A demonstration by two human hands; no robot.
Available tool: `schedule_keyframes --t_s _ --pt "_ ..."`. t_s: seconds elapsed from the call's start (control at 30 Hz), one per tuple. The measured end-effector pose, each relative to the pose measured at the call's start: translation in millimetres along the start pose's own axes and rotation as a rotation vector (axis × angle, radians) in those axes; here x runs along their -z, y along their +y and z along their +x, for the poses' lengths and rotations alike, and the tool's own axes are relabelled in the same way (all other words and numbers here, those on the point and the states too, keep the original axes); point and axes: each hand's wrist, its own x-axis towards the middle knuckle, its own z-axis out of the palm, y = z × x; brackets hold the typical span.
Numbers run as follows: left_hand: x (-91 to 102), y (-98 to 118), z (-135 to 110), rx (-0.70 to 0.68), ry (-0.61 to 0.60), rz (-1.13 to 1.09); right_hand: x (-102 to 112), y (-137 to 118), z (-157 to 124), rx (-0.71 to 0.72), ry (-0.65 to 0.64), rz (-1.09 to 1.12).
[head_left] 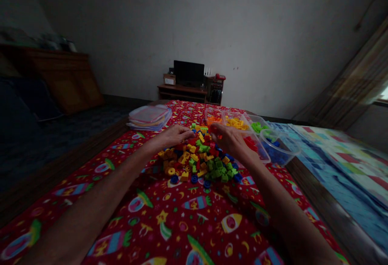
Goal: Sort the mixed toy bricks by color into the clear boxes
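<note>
A heap of small plastic bricks (198, 160) in red, yellow, green, blue and orange lies on a red patterned cloth (182, 216). My left hand (172, 136) rests on the heap's far left side, fingers curled down among the bricks. My right hand (228, 138) is on the heap's far right side, fingers bent and pinched near a red brick. What either hand holds is hidden by the fingers. Just beyond my right hand stand clear tubs of sorted bricks: orange (214, 118), yellow (236, 123), green (257, 126), red (253, 143) and blue (277, 151).
A stack of clear lids (150, 117) lies at the far left of the cloth. A second mat with blue and striped patterns (333, 164) lies to the right. A low wooden stand with a dark screen (189, 75) is against the far wall.
</note>
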Motion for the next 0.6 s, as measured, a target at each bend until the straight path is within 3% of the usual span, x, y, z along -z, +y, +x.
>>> schedule_keyframes --t_s 0.13,0.23,0.37,0.47,0.6 --pt "15.1 -16.5 2.9 0.006 0.044 0.157 16.0 25.8 0.1 -0.15 0.055 -0.068" --pt "25.3 -27.3 2.7 0.014 -0.062 0.16 26.9 51.7 -1.1 -0.305 0.056 -0.157" --pt "27.2 -33.7 0.6 0.023 -0.255 0.228 39.4 84.2 -7.7 -0.452 -0.083 -0.179" --pt "18.2 -33.1 -0.3 0.022 -0.278 0.352 42.9 100.5 -14.2 -0.486 -0.172 -0.135" --pt "8.3 -32.2 0.9 0.013 -0.244 0.442 41.7 109.3 -17.0 -0.477 0.024 -0.181"
